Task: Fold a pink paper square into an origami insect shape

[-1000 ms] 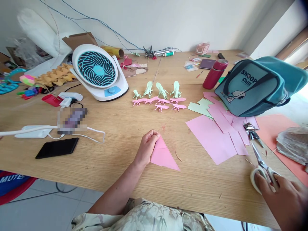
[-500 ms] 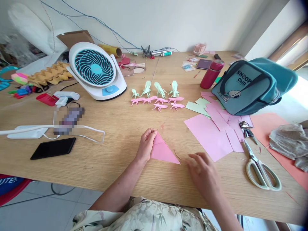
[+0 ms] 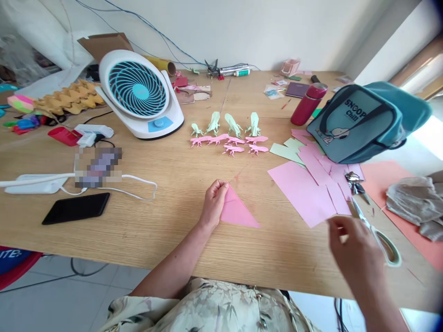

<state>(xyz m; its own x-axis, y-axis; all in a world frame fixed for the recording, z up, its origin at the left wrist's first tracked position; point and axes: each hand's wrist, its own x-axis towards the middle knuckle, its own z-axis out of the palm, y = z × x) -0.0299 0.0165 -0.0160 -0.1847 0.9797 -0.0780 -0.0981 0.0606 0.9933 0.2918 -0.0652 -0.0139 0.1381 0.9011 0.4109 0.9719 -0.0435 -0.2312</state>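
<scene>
My left hand (image 3: 213,201) rests on the wooden table (image 3: 166,230), its fingers pinched on the top corner of a pink paper triangle (image 3: 237,211) that lies flat. My right hand (image 3: 353,252) hovers low at the right, blurred by motion, just left of the scissors (image 3: 380,234). Its fingers are partly curled, and I cannot make out whether they hold anything. The scissors lie on the table with their blades pointing away from me, next to loose pink paper sheets (image 3: 304,191).
Small green and pink folded paper figures (image 3: 230,133) stand in rows mid-table. Behind them are a white and teal fan (image 3: 140,92), a red bottle (image 3: 308,104) and a teal bag (image 3: 367,120). A black phone (image 3: 76,208), a white cable and keys (image 3: 356,182) also lie about.
My right hand went from the scissors to beside the pink triangle, and has now swung back right to the scissors. My left hand keeps its pinch on the triangle.
</scene>
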